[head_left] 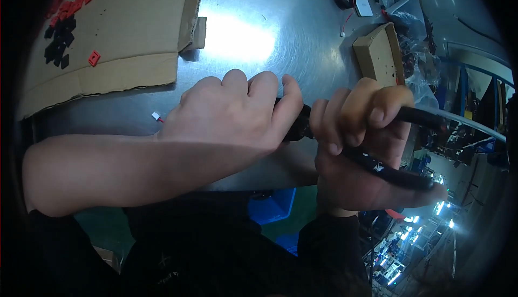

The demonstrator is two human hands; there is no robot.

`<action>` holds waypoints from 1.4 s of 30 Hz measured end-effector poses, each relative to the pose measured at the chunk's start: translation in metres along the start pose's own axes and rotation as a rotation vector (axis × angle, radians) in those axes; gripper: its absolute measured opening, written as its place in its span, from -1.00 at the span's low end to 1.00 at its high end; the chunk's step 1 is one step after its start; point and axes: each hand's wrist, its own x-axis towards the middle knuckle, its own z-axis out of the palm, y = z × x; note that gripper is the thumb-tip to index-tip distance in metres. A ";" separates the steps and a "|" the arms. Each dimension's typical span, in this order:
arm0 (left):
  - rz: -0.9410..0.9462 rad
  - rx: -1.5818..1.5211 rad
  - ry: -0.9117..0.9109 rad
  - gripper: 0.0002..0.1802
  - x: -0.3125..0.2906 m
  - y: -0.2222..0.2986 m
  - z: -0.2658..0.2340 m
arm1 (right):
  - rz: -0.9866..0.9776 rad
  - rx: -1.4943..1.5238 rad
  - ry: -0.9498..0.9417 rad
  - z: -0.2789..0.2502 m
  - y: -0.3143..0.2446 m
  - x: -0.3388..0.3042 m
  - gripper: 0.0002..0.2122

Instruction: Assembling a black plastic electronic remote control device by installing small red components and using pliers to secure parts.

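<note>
Right hand gripping the pliers, handles spread

Curled around both dark handles, palm up, the right hand (359, 140) holds the pliers (402, 177) above the counter (302, 38), by its near right corner. The left hand (229, 111) is bent over the dark head end, back upward; whether it grips the head or another piece is hidden.

For good control, I would steady the left hand, keep its fingertips out of the bite, and squeeze both handles evenly with the thumb clear of the gap.

Their head points left, handle ends right; the long axis runs roughly along the counter's near edge, dipping slightly nearer the body at the right.

A cardboard tray (143, 76) covers the far left corner; a small box (372, 51) sits by the right edge.
</note>
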 end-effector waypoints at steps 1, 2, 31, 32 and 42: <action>0.004 0.007 -0.002 -0.19 0.000 0.000 -0.001 | -0.025 0.007 -0.030 0.000 0.001 0.000 -0.18; -0.007 0.012 -0.022 -0.20 -0.001 0.002 -0.001 | -0.051 0.015 -0.059 0.000 0.003 -0.002 -0.18; -0.101 -0.393 -0.313 -0.20 0.014 -0.012 -0.008 | -0.151 -0.050 -0.165 -0.012 0.006 -0.003 -0.21; -0.090 -0.381 -0.265 -0.20 0.014 -0.012 -0.007 | -0.153 -0.046 -0.178 -0.010 0.005 -0.003 -0.21; -0.044 -0.304 -0.161 -0.17 0.009 -0.011 -0.004 | -0.078 0.039 -0.055 -0.008 0.004 0.004 -0.23</action>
